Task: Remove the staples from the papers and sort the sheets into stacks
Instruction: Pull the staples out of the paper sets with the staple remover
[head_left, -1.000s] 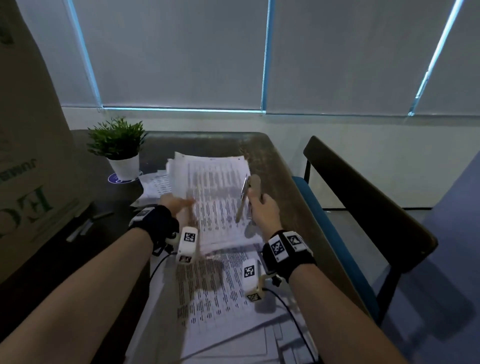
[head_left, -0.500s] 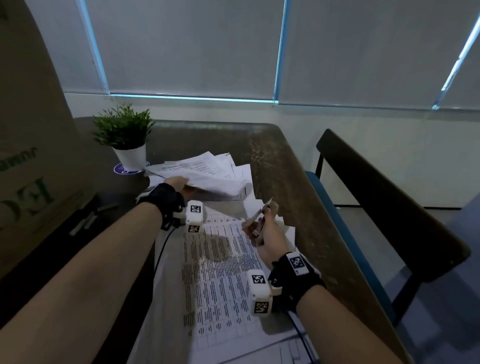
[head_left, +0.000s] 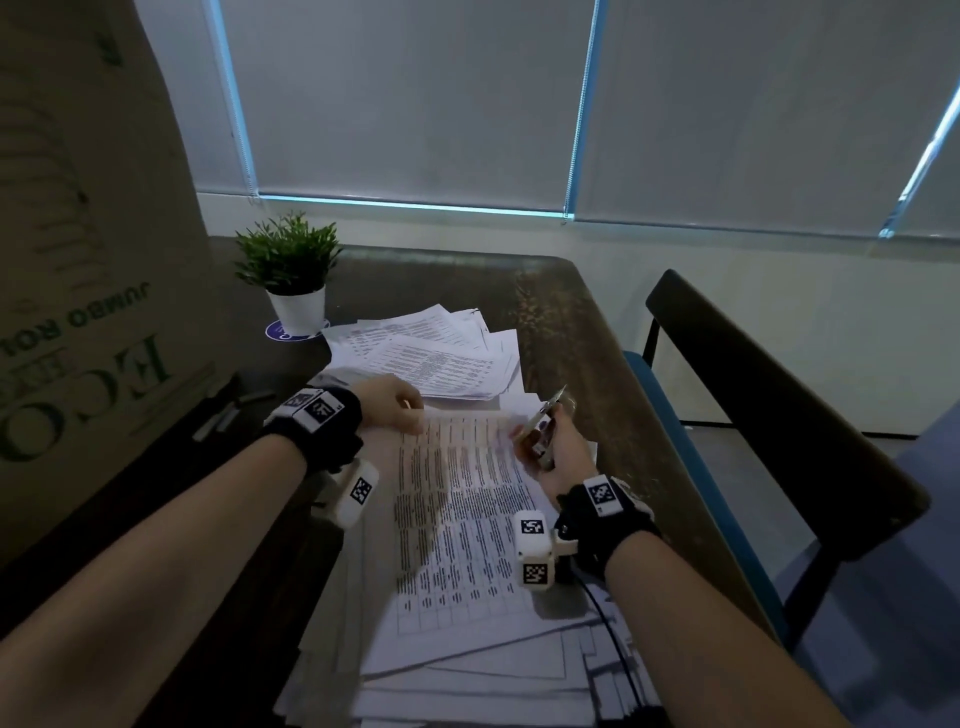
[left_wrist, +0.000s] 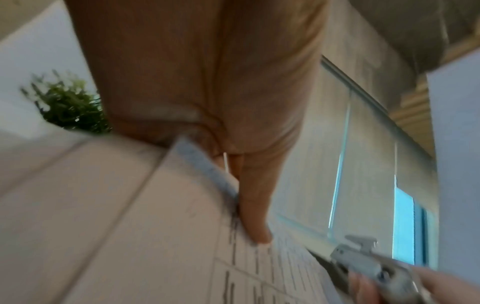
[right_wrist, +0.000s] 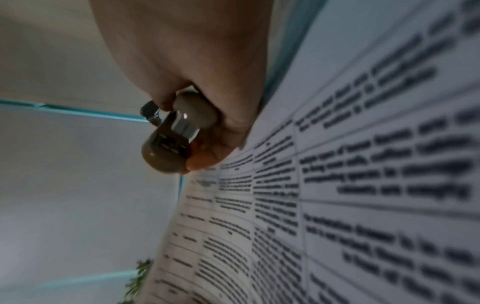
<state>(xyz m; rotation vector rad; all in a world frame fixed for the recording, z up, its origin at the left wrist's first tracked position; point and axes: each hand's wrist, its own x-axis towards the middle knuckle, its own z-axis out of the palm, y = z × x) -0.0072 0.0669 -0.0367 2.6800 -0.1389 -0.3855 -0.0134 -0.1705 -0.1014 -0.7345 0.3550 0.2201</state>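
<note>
A printed sheet with a table (head_left: 467, 519) tops the near pile of papers (head_left: 467, 680) in front of me. My left hand (head_left: 395, 405) rests at the sheet's top left corner. In the left wrist view a straight finger (left_wrist: 255, 226) lies along the paper's edge (left_wrist: 207, 170) with its tip on the print. My right hand (head_left: 558, 457) grips a metal staple remover (head_left: 545, 421) just above the sheet's top right part, jaws pointing away from me; the tool (right_wrist: 176, 131) (left_wrist: 363, 265) shows in both wrist views. A fanned stack of loose sheets (head_left: 426, 358) lies farther back.
A potted plant (head_left: 291, 275) stands behind the far stack. A large cardboard box (head_left: 88, 260) fills the left side, with pens (head_left: 228, 410) beside it. The dark table (head_left: 561, 322) ends at the right, where a blue-seated chair (head_left: 753, 415) stands close.
My left hand laid the lifted sheets on the far stack and came back to the near sheet's top corner. My right hand lowered the staple remover toward that sheet.
</note>
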